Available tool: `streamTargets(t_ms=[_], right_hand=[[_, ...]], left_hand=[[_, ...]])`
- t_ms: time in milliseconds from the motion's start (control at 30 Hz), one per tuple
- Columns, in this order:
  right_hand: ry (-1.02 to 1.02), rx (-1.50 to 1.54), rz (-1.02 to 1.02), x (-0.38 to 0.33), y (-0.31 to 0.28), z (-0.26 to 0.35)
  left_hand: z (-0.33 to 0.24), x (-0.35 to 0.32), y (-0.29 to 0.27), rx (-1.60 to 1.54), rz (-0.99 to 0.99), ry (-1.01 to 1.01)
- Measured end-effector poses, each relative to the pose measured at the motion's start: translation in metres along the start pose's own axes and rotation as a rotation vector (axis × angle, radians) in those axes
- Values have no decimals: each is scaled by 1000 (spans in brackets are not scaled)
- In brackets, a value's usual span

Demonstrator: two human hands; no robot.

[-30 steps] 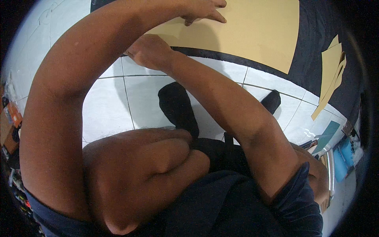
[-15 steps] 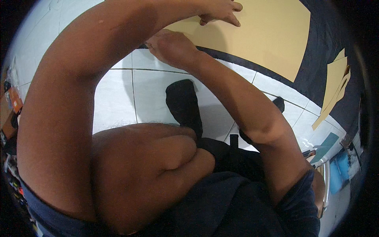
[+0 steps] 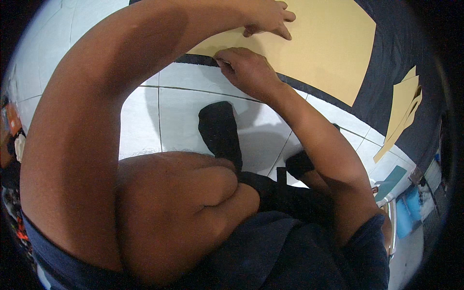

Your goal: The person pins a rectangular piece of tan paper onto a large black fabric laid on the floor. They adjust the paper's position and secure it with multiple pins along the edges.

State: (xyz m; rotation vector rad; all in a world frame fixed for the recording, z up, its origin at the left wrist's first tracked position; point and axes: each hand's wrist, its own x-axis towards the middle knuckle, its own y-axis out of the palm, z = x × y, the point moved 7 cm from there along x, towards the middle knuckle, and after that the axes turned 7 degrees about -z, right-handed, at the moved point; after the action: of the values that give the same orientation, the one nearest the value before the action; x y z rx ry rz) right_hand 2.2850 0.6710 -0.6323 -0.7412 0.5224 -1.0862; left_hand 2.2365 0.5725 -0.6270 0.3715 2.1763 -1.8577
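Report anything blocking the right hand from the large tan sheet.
Nothing visible blocks it: the right hand overlaps the near edge of the large tan sheet in this view. The left hand is spread over the sheet farther up, and the loose tan pieces lie off to the right.

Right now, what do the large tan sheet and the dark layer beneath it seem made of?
The large tan sheet: probably card or thick paper, matte, with crisp edges. The dark layer beneath: likely cloth, dull, faintly wrinkled.
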Motion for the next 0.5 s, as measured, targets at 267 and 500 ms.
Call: streamTargets(t_ms=[267,500], right_hand=[[-99,42,-85,15,10,13],[43,-50,33,-21,-20,-17]], left_hand=[[-1,1,-3,-12,-45,-18],[-2,-3,-3,-1,-17,-55]])
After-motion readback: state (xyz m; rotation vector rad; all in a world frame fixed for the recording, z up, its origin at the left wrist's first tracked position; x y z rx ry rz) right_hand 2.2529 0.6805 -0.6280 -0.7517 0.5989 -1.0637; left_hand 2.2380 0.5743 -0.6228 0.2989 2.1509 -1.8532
